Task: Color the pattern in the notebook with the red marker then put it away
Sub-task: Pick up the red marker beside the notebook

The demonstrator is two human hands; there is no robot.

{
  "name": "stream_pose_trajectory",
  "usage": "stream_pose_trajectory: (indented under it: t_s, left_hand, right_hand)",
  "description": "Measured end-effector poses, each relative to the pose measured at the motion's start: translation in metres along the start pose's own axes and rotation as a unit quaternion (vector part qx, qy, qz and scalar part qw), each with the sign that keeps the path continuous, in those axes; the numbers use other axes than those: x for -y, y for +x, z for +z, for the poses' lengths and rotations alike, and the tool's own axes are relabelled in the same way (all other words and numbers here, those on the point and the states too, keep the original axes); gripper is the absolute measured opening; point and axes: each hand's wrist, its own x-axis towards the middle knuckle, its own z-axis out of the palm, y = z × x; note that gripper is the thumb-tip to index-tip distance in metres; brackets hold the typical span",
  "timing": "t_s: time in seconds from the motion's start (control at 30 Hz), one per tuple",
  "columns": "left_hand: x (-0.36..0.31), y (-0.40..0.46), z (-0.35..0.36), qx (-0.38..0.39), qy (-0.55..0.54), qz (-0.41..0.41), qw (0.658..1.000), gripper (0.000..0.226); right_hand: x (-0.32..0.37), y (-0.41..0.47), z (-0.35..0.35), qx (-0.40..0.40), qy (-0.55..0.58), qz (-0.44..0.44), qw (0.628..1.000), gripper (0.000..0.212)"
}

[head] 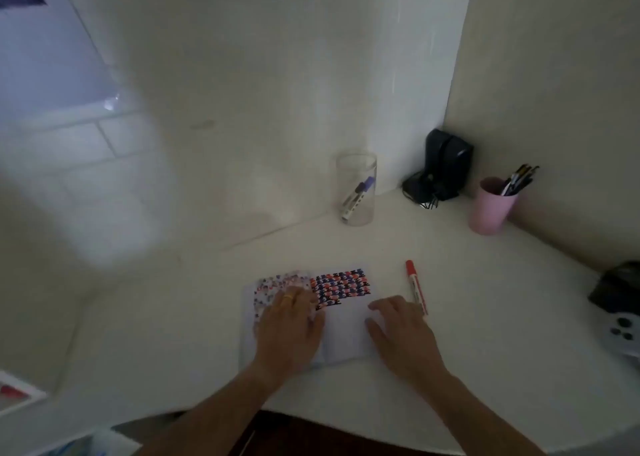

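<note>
**Both palms flat on the page, red marker lying free**

Neither hand is holding anything here. The left hand (289, 324) is spread flat, fingers apart, pressed on the left page of the open notebook (343, 341), a gold ring showing on one finger. The right hand (401, 334) lies open too, palm down on the right page, fingers loosely splayed. Just past the left fingertips runs the pattern (341, 287), rows of small red, blue and black shapes across the top of the pages; the left part looks faint and blurred. Just beside the right hand, at its outer edge, the red marker (415, 287) lies on the white desk (485, 317), cap on and pointing away; print on its barrel is too small to read. Further off, beyond the notebook, a clear glass (356, 188) stands with a purple-capped marker (356, 197) leaning inside, its lettering illegible. Well to the right of that, a pink cup (490, 209) holds dark pens, and a black device (443, 168) sits in the corner.
</note>
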Motion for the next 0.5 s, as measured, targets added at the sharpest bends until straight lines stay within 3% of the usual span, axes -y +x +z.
stream_pose_trajectory:
  t_s: [0.1, 0.23, 0.5]
  left_hand:
    - [0.002, -0.006, 0.018, -0.013, 0.039, 0.004, 0.999, 0.037]
    - [0.006, -0.016, 0.034, -0.036, 0.036, 0.001, 0.999, 0.049]
    - [0.004, -0.043, 0.035, 0.0, 0.009, 0.018, 1.0, 0.063]
  right_hand:
    - [-0.014, -0.001, 0.024, -0.052, -0.056, -0.062, 0.995, 0.037]
    - [-0.021, -0.006, 0.041, -0.137, -0.062, -0.077, 0.986, 0.028]
    - [-0.013, -0.02, 0.039, -0.155, -0.102, -0.041, 0.982, 0.027]
